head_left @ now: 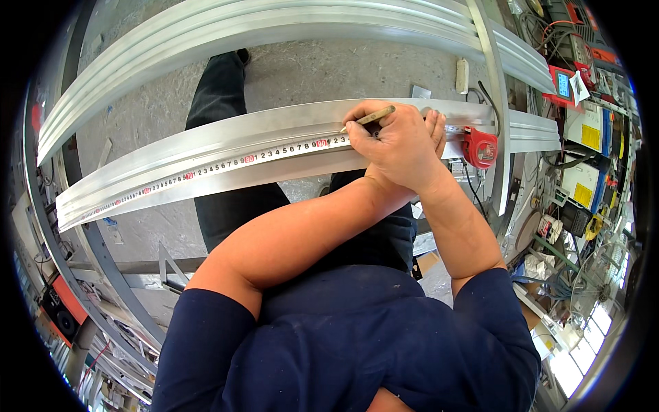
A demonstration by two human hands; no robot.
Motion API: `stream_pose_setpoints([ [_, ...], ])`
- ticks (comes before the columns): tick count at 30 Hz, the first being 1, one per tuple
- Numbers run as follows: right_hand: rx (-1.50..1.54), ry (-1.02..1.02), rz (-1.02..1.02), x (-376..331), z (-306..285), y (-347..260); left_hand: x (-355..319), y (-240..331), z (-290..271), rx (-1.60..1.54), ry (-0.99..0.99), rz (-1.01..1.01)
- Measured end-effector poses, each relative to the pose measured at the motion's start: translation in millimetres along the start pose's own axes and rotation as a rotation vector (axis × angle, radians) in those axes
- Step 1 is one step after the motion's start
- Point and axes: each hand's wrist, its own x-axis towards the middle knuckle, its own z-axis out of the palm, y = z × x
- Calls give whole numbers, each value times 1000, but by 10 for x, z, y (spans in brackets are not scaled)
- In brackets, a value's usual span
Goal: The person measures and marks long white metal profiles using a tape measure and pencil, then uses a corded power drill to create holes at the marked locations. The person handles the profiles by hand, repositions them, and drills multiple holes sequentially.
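Left hand [391,141] with pencil [371,117] on tape measure [261,156], aluminium profile [206,147].

Metal fabrication workshop, concrete floor.

Long aluminium profiles [226,147] laid across a frame, more stacked behind [274,27]. Extended tape measure [226,163] with red case [479,147] lying on one length. Bare grey concrete floor [302,75] below. Right side: cluttered shelves of tools, cables and a red meter [563,86]. Offcuts and brackets lower left.
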Motion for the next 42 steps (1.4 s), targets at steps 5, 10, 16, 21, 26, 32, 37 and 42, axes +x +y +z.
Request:
stream_pose_setpoints([
  [5,-22,-10,4,1,-9,-41,15,-8,-32,15,-36,16],
  [10,-29,-17,-3,4,-11,-64,-3,79,70,-126,-12,-81],
  [16,-20,18,-26,-4,-1,-35,-7,60,64,-88,1,-59],
  [21,-60,19,-42,-17,11,35,42,-25,-113,-35,-39,-1],
  [26,-80,36,-60,-15,27,25,35,0,-52,-51,31,-16],
  [32,-109,35,-81,-26,12,40,51,36,-56,-69,4,-23],
  [37,-125,46,-102,-26,30,39,61,13,-47,-45,26,-8],
  [42,-100,44,-73,-44,19,34,79,15,-73,-57,8,-13],
])
